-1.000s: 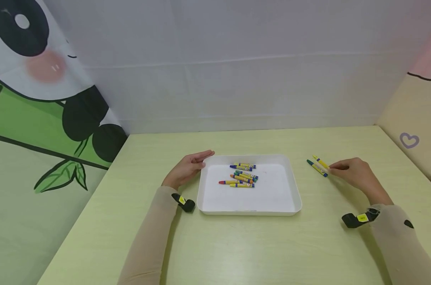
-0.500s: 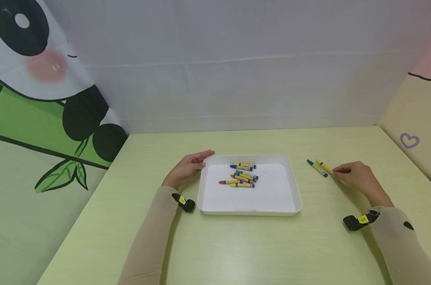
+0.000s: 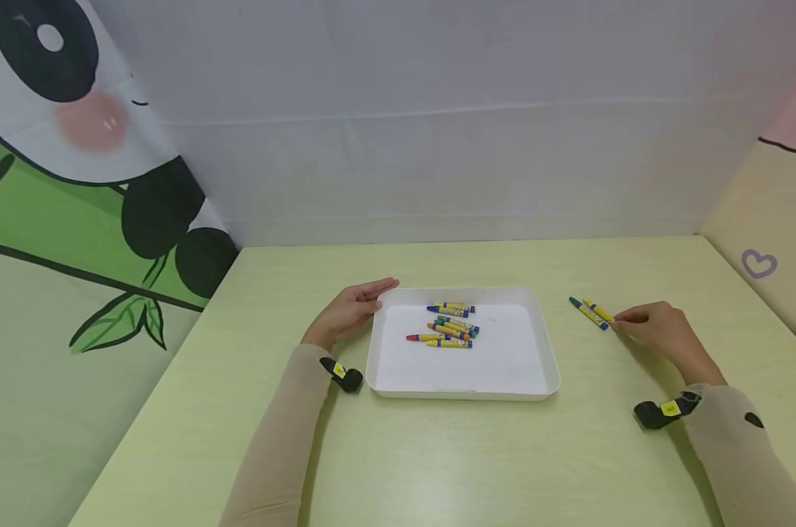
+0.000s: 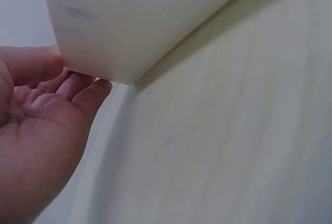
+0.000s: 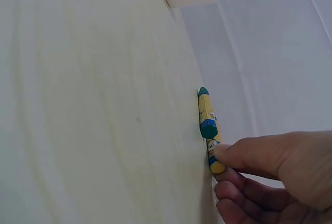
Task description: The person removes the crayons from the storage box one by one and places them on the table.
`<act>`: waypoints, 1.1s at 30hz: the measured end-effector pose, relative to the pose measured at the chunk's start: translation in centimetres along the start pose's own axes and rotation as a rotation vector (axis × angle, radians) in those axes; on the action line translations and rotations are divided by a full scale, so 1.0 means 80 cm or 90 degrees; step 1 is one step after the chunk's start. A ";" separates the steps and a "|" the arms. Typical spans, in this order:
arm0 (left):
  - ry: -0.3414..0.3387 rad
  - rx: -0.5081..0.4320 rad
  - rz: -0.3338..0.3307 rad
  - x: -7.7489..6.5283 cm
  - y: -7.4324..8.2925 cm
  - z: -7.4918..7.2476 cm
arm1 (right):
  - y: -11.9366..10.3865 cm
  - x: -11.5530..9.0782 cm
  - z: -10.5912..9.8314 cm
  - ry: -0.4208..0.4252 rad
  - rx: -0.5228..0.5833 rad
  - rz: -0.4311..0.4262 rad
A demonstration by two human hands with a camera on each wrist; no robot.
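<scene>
My left hand [image 3: 345, 315] is at the far left corner of a white tray [image 3: 490, 373]. Its thumb lies at the rim and its fingers reach around the corner, holding it. Up close in the left wrist view, thumb and fingers meet the tray wall [image 4: 119, 32]. My right hand [image 3: 658, 329] pinches the near end of a yellow crayon [image 3: 597, 309] between thumb and fingertips. Alongside it on the table lies a green crayon [image 3: 587, 312]. In the right wrist view the green crayon [image 5: 206, 112] partly hides the pinched yellow crayon [image 5: 214, 156].
Several crayons lie in the tray, among them a dark blue crayon [image 3: 447, 312], a red crayon [image 3: 427, 337] and an orange crayon [image 3: 447, 331]. The pale wooden table [image 3: 477, 468] ends at a grey-white cloth backdrop [image 3: 437, 168]. Printed cloth panels stand at both sides.
My right hand has moved slightly toward me and to the right, drawing the yellow crayon back so it lies more evenly beside the green crayon. The left hand stays at the tray.
</scene>
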State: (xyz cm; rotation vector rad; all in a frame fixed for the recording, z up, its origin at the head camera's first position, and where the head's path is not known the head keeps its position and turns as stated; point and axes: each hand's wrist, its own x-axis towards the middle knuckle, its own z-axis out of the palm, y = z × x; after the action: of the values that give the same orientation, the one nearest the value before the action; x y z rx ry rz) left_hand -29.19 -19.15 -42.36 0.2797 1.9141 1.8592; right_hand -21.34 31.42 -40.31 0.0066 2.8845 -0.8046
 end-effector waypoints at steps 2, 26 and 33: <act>-0.001 0.001 0.000 0.000 0.000 0.000 | 0.001 0.001 0.001 0.001 -0.001 0.003; 0.006 0.008 -0.001 0.000 0.001 0.000 | -0.046 0.000 0.002 0.061 0.032 -0.061; -0.005 -0.002 -0.004 0.002 -0.001 0.000 | -0.099 0.012 0.000 0.033 0.045 -0.102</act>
State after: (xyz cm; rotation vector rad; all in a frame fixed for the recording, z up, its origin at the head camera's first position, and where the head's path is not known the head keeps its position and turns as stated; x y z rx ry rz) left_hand -29.35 -19.09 -42.47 0.2793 1.9037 1.8539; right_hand -22.65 24.58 -36.34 -0.2017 2.9325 -0.9475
